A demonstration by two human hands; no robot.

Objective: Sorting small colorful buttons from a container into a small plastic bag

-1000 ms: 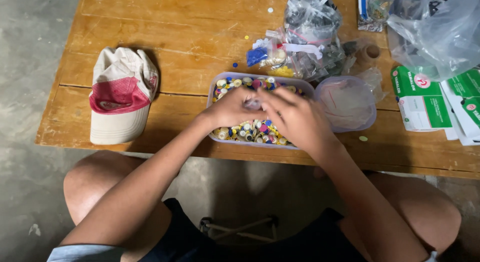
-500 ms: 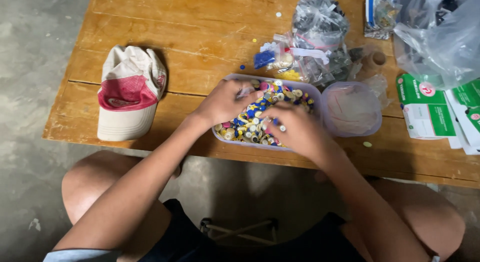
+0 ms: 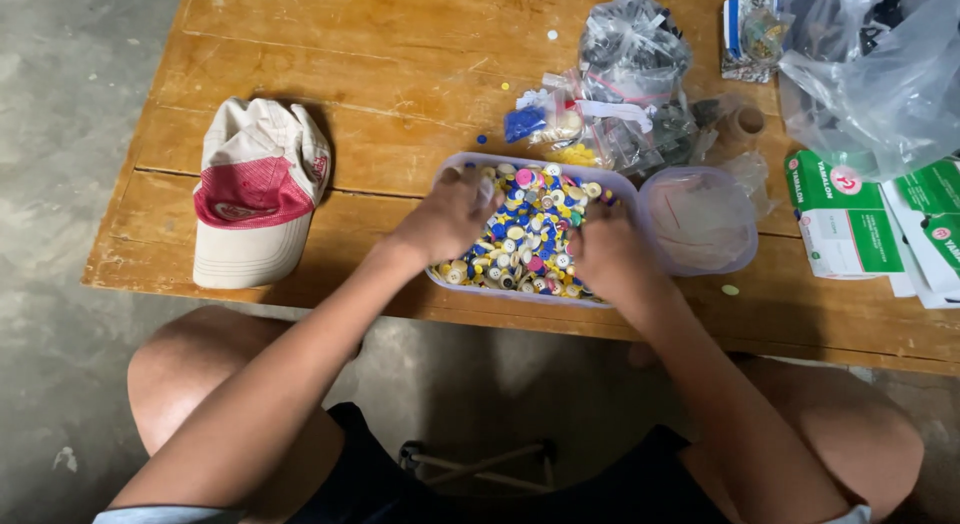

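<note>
A clear plastic tray (image 3: 520, 295) near the table's front edge is full of small round pieces (image 3: 535, 229) in blue, yellow, white and pink. My left hand (image 3: 450, 219) lies over the tray's left end, fingers curled and blurred by motion. My right hand (image 3: 608, 252) rests knuckles-up on the right side of the pile, its fingertips hidden among the pieces. Whether either hand holds any pieces is hidden.
A clear lid (image 3: 700, 222) lies right of the tray. A red-and-cream cap (image 3: 255, 194) sits at the left. Small bags of parts (image 3: 625, 79) lie behind the tray, with a large plastic bag (image 3: 875, 74) and green-white boxes (image 3: 850, 224) at the right. The table (image 3: 330, 64) is wooden.
Both hands were together over the middle of the pile. They have moved apart, the left to the tray's left end and the right to its right side, uncovering the pieces between them.
</note>
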